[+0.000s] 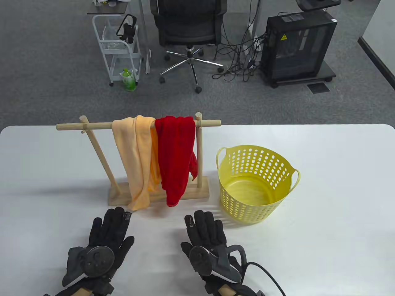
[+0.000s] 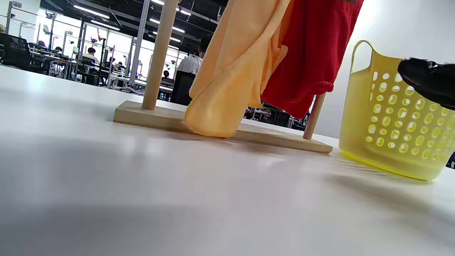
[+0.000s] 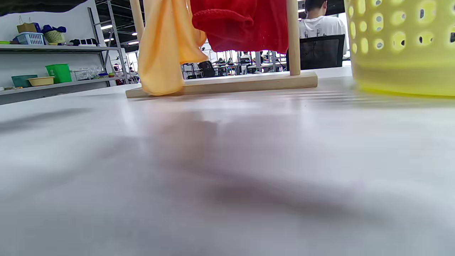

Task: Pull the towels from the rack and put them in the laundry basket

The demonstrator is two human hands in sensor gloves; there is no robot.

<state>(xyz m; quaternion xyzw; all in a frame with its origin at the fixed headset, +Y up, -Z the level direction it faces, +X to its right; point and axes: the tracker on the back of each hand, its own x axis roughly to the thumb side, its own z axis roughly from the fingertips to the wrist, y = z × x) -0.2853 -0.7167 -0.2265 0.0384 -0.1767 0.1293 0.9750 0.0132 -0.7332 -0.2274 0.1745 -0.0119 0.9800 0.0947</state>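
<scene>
A wooden rack [image 1: 92, 125] stands mid-table with two towels over its bar. The orange towel [image 1: 137, 160] hangs on the left and reaches the rack's base; the red towel [image 1: 176, 157] hangs beside it on the right. A yellow perforated laundry basket [image 1: 256, 185] stands right of the rack with nothing inside. My left hand [image 1: 108, 234] lies flat on the table, fingers straight, just in front of the orange towel's end. My right hand [image 1: 205, 231] lies flat too, below the red towel. Both wrist views look low across the table at the orange towel [image 2: 227, 81], the red towel [image 3: 245, 25] and the basket [image 2: 394, 121].
The white table [image 1: 339, 215] has bare surface in front of and right of the basket. Beyond the far edge stand an office chair [image 1: 188, 27], a white trolley [image 1: 115, 46] and a black computer case [image 1: 299, 46]. A cable [image 1: 271, 277] trails from my right wrist.
</scene>
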